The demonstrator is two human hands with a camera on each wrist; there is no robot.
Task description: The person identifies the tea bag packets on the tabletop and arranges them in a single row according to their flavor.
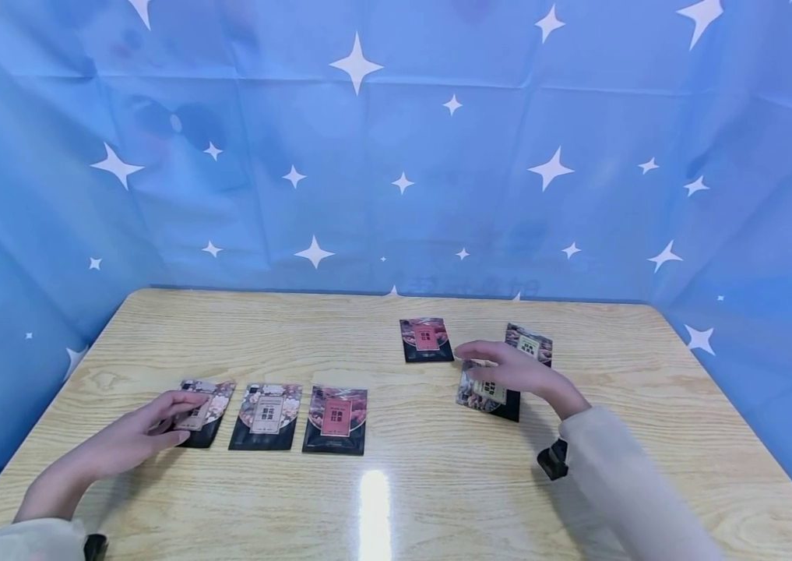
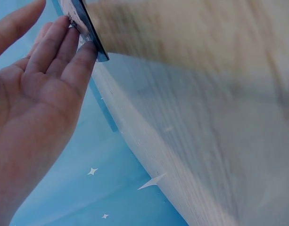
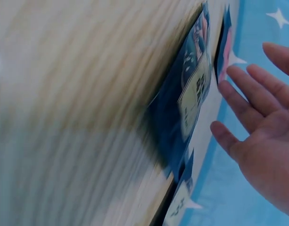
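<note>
My left hand (image 1: pixel 132 436) reaches over the leftmost flat sachet (image 1: pixel 216 405), which has a floral print and pale pink label. In the left wrist view its fingertips touch that sachet (image 2: pixel 90 30), while the thumb stays apart. On the other side, my right hand (image 1: pixel 518 370) is above a sachet with a pale green label (image 1: pixel 469 393), partly covering it in the head view. The right wrist view shows the fingers (image 3: pixel 248 110) extended beside this sachet (image 3: pixel 182 108), with nothing gripped. A second green-label sachet (image 1: pixel 536 343) lies just behind it.
Right of the left hand, a pale pink-label sachet (image 1: pixel 265 421) and a red-label one (image 1: pixel 335 425) lie in a row. Another red-label sachet (image 1: pixel 427 341) lies farther back. The wooden table (image 1: pixel 396 514) meets a blue star-printed curtain (image 1: pixel 396 218) behind.
</note>
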